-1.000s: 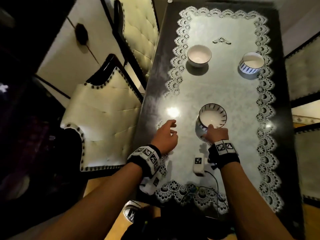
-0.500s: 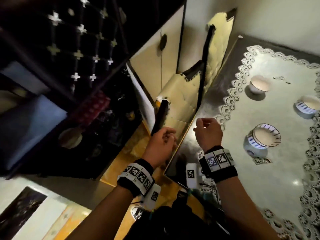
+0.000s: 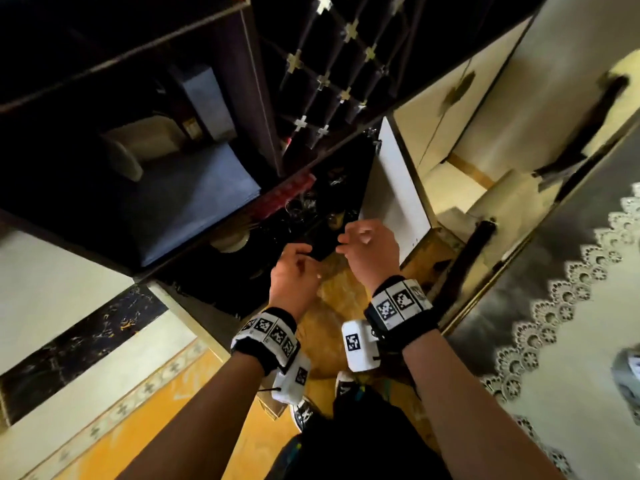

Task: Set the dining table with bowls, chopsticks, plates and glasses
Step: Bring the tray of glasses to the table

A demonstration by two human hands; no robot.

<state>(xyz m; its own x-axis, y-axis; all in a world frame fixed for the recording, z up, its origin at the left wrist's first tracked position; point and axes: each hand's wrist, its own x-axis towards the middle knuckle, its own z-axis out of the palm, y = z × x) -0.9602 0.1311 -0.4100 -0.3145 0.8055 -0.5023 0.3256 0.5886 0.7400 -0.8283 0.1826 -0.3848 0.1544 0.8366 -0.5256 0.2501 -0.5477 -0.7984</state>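
Note:
My left hand (image 3: 294, 271) and my right hand (image 3: 370, 249) hang in the air side by side, fingers loosely curled and holding nothing. Both are in front of a dark open cabinet (image 3: 304, 216), where glassware (image 3: 304, 202) and a pale plate or bowl (image 3: 230, 240) show dimly. The dining table (image 3: 540, 306) with its lace-edged cloth (image 3: 571, 296) lies at the right. A blurred bowl (image 3: 628, 375) shows at the right edge of the view.
A white cabinet door (image 3: 398, 188) stands open just right of my hands. A cream padded chair (image 3: 502, 199) with a dark frame stands between cabinet and table. A shelf (image 3: 180, 188) with a pale dish (image 3: 121, 157) is at upper left. Yellow floor is below.
My view has swung left from the table to the cabinet. My right hand has let go of the bowl, and both hands have moved off the table towards the open cabinet.

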